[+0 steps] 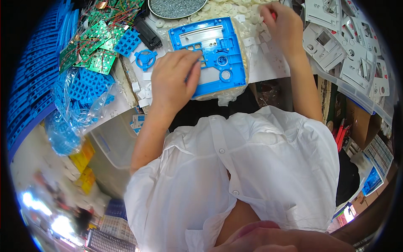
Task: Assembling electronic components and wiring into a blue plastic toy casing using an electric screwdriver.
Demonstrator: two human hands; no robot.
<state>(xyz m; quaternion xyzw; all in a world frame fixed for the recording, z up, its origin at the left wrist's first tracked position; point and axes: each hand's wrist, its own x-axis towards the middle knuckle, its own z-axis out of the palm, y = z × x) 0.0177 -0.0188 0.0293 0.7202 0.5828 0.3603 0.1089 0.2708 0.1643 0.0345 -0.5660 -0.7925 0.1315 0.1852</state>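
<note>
A blue plastic housing panel (pixel 233 46) with a long slot, round openings and square holes lies on a plastic-wrapped pad (pixel 247 59) at the table's front edge. My left hand (pixel 174 80) rests over its left side, thumb and forefinger drawn together near the square holes. A thin dark thing shows between them, too small to name. Beyond the panel's right corner, my right hand (pixel 285 27) is raised at the small off-white plastic parts (pixel 226 8). Its fingers are curled together, with a bit of red showing between them; what they hold I cannot make out.
Behind the panel stands a round tray of small screws (pixel 176 7). Left are green circuit boards (pixel 98 42) with wires, blue button pads (pixel 86 86), a blue ring (pixel 145 59), a black part (pixel 147 33) and stacked blue panels (pixel 33 84). White panels (pixel 323 46) fill the right.
</note>
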